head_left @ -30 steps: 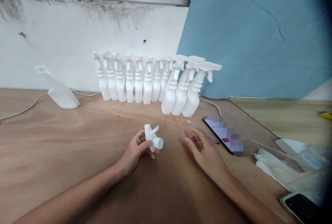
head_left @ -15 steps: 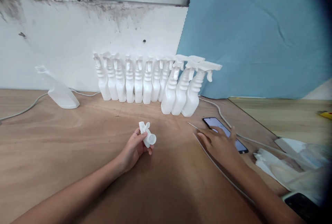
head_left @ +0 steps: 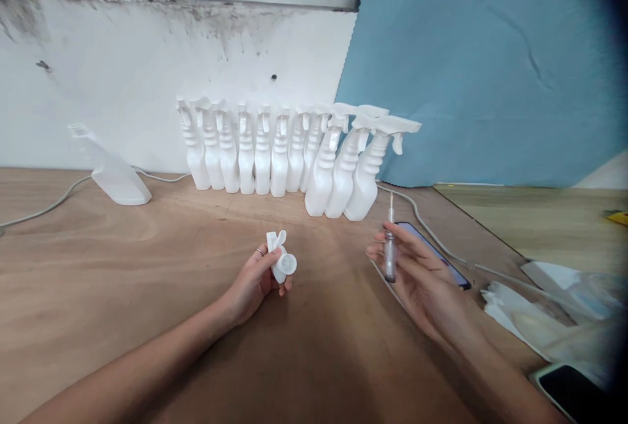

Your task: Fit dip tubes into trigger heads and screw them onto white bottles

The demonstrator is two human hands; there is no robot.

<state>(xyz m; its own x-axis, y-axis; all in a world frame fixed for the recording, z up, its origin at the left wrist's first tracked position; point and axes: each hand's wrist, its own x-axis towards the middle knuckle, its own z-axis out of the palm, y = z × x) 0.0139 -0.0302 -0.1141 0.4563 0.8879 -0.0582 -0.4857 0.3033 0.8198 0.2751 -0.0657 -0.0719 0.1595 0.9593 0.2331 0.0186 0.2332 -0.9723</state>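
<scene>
Near the middle of the wooden table (head_left: 196, 247), my left hand (head_left: 258, 280) grips a white spray head (head_left: 282, 260), with its round collar facing toward me. On the right, my right hand (head_left: 422, 273) holds a small screwdriver (head_left: 390, 254) with a clear handle. Its thin shaft points up and away. The fingers are around the handle, and the hand is above part of a phone (head_left: 454, 271) lying on the table. Some distance separates the screwdriver from the spray head.
Several white spray bottles (head_left: 262, 162) stand in a row by the wall. Another white bottle (head_left: 120, 178) without a trigger leans at the left. A grey cable (head_left: 510, 278) and plastic bags (head_left: 524, 319) lie at the right, near a second device (head_left: 569, 391).
My right hand has turned over and lifted, bringing the screwdriver upright. My left hand has barely moved, with the spray head tilted slightly.
</scene>
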